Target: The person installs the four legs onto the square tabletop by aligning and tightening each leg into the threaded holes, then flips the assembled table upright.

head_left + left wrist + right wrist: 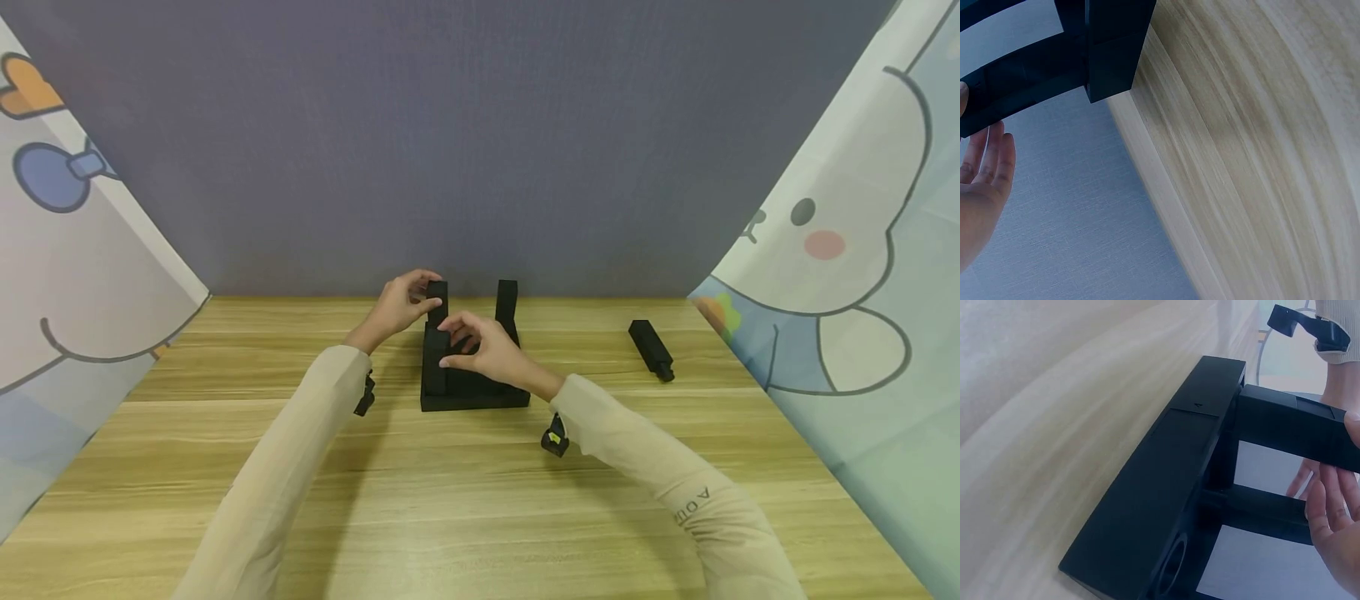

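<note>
A black block-built frame [487, 390] stands on the wooden table, with posts rising from its base. My left hand [397, 307] holds the top of the far left post [438, 293], thumb on the near side and fingers behind. My right hand [487, 346] grips the near left post [436, 367] between thumb and curled fingers. In the right wrist view that post [1294, 422] runs from the base bar [1160, 456], which carries a small triangle mark and a round hole. The left wrist view catches only part of the left hand [985, 181] at a black bar [1029, 78].
A loose black block [649, 346] with a narrower round end lies to the right of the frame. Another post [507, 302] stands at the frame's far right. Behind the table rises a grey panel [450, 150], with cartoon-printed sheets [832, 275] on both sides.
</note>
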{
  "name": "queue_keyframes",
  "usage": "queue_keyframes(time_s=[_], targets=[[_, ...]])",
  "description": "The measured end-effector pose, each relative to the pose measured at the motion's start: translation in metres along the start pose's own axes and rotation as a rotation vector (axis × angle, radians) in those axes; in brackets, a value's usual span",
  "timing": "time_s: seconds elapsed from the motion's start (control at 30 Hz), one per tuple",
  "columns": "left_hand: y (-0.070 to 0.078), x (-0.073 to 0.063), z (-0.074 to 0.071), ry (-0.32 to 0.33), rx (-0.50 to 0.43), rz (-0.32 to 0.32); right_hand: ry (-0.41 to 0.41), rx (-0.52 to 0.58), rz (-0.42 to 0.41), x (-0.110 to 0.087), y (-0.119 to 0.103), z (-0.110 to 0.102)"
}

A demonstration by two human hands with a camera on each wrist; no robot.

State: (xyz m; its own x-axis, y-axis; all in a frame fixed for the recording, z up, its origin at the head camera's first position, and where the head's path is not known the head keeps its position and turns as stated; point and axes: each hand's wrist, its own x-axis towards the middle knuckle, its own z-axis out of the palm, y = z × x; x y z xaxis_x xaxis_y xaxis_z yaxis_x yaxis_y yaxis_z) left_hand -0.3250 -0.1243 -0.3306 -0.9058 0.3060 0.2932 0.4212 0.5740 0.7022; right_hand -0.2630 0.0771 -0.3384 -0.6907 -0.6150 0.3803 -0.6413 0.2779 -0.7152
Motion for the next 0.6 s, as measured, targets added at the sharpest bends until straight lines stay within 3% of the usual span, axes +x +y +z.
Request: queue_keyframes(time_s=[0.17, 0.43, 0.6], targets=[[0.001, 0.000, 0.000, -0.001, 0.006, 0.003, -0.039, -0.023, -0.013, 0.002, -0.002, -0.003], [0.002, 0.000, -0.001, -0.008, 0.009, -0.008, -0.189, -0.035, -0.033, 0.010, -0.004, -0.012], [0.001, 0.001, -0.001, -0.008, 0.004, -0.005, -0.199, -0.030, -0.026, 0.012, -0.005, -0.012]])
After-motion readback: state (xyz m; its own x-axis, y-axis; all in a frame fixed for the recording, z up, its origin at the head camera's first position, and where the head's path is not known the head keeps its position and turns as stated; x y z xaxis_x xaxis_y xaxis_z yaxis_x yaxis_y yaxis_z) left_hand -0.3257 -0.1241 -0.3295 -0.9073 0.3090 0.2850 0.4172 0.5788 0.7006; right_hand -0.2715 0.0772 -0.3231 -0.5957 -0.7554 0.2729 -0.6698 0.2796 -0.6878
